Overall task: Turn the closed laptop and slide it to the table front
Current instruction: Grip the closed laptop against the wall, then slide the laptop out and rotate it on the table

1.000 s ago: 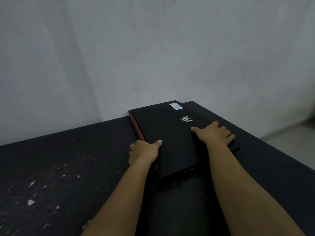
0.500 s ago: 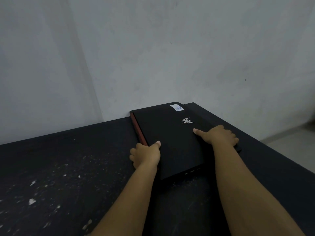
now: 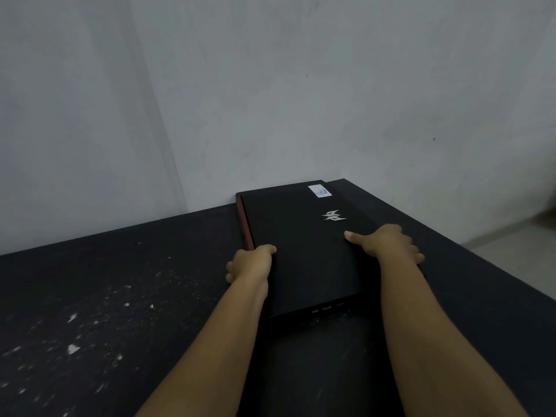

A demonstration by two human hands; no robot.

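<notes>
a bare grey wall (image 3: 301,100) backs the dark, speckled table (image 3: 105,296), and the closed laptop (image 3: 301,251) lies in the far corner against that wall. our left hand (image 3: 251,266) is curled round the laptop's red-trimmed left edge; our right hand (image 3: 388,246) clasps its right edge, thumb flat on the lid. we'd keep both grips even, pivot it flat without lifting, then draw it away from the wall

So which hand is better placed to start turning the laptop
Probably the left hand: it wraps the laptop at its red-trimmed long edge, fingers curled over the side. The right hand lies flatter along the opposite edge, better suited to steadying.
</notes>
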